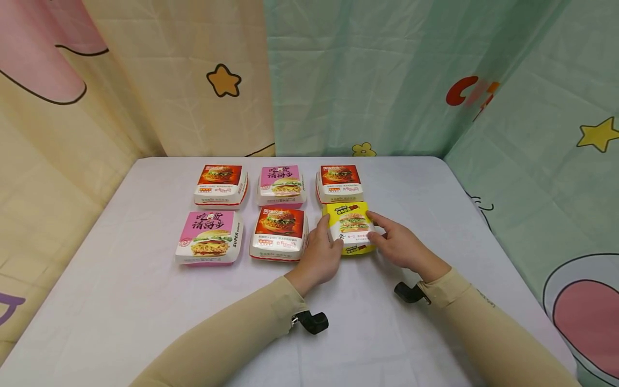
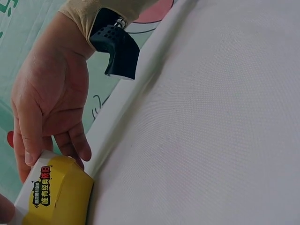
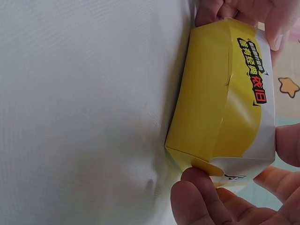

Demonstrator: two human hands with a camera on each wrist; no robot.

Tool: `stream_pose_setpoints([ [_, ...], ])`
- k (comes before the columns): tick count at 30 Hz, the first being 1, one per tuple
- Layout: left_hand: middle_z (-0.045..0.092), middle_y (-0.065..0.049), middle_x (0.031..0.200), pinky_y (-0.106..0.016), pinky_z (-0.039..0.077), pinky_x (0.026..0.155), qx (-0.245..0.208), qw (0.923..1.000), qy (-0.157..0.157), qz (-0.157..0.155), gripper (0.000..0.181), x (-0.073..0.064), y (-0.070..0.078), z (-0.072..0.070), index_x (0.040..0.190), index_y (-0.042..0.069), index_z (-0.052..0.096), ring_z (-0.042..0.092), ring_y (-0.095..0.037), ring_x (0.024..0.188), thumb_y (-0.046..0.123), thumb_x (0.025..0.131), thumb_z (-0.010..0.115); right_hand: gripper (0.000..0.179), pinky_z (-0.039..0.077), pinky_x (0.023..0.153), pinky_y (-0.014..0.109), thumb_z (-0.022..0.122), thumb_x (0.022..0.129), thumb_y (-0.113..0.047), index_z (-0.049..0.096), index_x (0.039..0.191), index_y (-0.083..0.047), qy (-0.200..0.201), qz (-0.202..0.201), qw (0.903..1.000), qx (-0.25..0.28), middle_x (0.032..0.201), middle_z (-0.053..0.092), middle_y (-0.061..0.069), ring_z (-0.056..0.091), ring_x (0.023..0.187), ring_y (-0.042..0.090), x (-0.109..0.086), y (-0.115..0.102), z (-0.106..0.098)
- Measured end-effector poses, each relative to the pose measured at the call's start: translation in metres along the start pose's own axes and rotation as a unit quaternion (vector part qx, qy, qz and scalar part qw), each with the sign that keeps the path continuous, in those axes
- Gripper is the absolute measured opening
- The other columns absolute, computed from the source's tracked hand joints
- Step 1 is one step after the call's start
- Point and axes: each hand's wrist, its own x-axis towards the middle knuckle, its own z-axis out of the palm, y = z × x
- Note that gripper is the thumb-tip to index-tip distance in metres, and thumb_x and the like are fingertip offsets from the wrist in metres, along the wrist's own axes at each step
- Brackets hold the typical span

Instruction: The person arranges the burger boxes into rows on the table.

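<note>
A yellow and white burger box with a burger picture on its lid sits on the table at the right end of the front row. My left hand holds its left side, thumb near the front corner. On the opposite side my right hand grips it with thumb and fingers. In the right wrist view, the right fingertips lie against the box's end by a small tab. The left wrist view shows the yellow front of the box, and only a bit of the left thumb.
Beside the left hand stands a red and white burger box, with a pink one farther left. Behind them a row holds a red box, a pink box and another red box. Cartoon-patterned curtains surround the white table.
</note>
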Motion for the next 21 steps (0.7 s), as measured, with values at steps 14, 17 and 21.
stream_pose_setpoints([
  [14, 0.035, -0.021, 0.165, -0.051, 0.028, 0.129, 0.005, 1.0, 0.0, -0.005, 0.069, 0.0016, -0.0013, 0.0002, 0.167, 0.012, 0.021, 0.034, -0.03, 0.154, 0.026, 0.108, 0.054, 0.066, 0.057, 0.087, 0.038, 0.057, 0.108, -0.033, 0.031, 0.167, -0.019, -0.003, -0.005, 0.9999, -0.01, 0.166, 0.043, 0.016, 0.061, 0.118, 0.032, 0.0038, 0.0026, -0.0007],
  [17, 0.034, -0.02, 0.166, -0.051, 0.027, 0.129, 0.005, 1.0, -0.002, -0.004, 0.069, 0.0023, -0.0021, 0.0007, 0.167, 0.012, 0.02, 0.034, -0.03, 0.155, 0.026, 0.108, 0.053, 0.066, 0.056, 0.086, 0.037, 0.057, 0.108, -0.032, 0.032, 0.167, -0.019, -0.002, -0.005, 0.9999, -0.012, 0.165, 0.044, 0.016, 0.062, 0.117, 0.031, 0.0044, 0.0028, -0.0004],
  [21, 0.033, -0.02, 0.167, -0.052, 0.027, 0.129, 0.003, 1.0, -0.003, -0.004, 0.07, 0.0022, -0.0026, 0.0013, 0.167, 0.012, 0.019, 0.032, -0.03, 0.155, 0.027, 0.108, 0.053, 0.065, 0.055, 0.082, 0.034, 0.057, 0.108, -0.032, 0.032, 0.167, -0.019, -0.002, -0.001, 0.9999, -0.013, 0.165, 0.045, 0.016, 0.061, 0.114, 0.031, 0.0049, 0.0026, -0.0003],
])
